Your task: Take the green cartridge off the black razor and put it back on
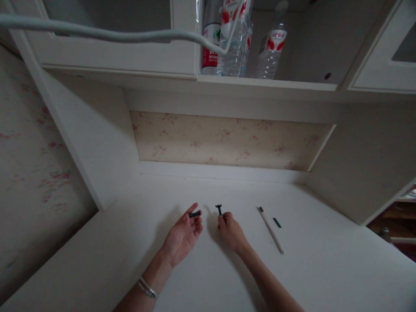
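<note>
My left hand is turned palm up, with a small black bar-shaped piece, perhaps a razor head, pinched between thumb and fingers. To its right, my right hand grips a dark razor handle whose forked top end points away from me. The two pieces are apart, just above the white desk. A toothbrush with a pale handle and dark bristles lies right of my right hand. Beside it rests another small black strip.
Overhead, a white cabinet holds several plastic bottles behind its open front. A pale cable crosses the top of the view. Side panels bound the desk, and a floral-papered wall closes the back.
</note>
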Demonstrator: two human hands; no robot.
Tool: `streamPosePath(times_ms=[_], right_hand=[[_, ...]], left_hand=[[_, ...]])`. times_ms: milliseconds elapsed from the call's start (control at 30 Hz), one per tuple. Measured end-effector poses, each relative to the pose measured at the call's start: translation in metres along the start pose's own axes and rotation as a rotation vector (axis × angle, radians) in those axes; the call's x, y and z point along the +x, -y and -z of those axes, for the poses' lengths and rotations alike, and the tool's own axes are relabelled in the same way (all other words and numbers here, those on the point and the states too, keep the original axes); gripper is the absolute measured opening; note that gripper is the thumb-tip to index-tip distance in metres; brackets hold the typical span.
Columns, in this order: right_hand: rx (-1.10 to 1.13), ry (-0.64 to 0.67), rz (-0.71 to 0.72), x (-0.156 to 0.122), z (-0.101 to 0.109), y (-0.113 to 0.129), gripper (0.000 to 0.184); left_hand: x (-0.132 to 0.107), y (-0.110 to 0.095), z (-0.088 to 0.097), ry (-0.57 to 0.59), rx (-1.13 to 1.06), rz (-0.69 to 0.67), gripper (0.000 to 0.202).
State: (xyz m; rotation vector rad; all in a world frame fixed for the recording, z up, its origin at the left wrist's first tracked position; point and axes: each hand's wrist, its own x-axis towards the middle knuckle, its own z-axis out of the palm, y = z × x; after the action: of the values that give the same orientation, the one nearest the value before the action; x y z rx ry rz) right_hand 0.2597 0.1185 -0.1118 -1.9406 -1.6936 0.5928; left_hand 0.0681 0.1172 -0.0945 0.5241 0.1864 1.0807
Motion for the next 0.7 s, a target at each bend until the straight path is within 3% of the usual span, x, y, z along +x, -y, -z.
streamPosePath(times_ms=[67, 200, 267, 533, 700], right_hand=[[0.284, 0.024, 0.017, -0.008, -0.002, 0.001, 0.025], [1.125, 0.125, 0.038, -0.028, -0.005, 0.011, 0.036], [1.306, 0.190, 0.044, -0.037, -0.004, 0.017, 0.045], [1.490, 0.405, -0.026, -0.050, -0.012, 0.031, 0.039], [1.502, 0.431, 0.056, -0.058, -0.024, 0.038, 0.032]], left_hand=[[-0.002, -0.001, 0.002, -0.010, 0.001, -0.005, 0.040], [-0.004, -0.003, 0.003, -0.039, 0.019, -0.018, 0.039], [-0.003, -0.004, 0.004, -0.052, 0.025, -0.030, 0.038], [-0.003, -0.001, 0.008, -0.037, 0.048, -0.073, 0.036], [-0.004, 0.002, 0.007, -0.007, 0.075, -0.043, 0.036]])
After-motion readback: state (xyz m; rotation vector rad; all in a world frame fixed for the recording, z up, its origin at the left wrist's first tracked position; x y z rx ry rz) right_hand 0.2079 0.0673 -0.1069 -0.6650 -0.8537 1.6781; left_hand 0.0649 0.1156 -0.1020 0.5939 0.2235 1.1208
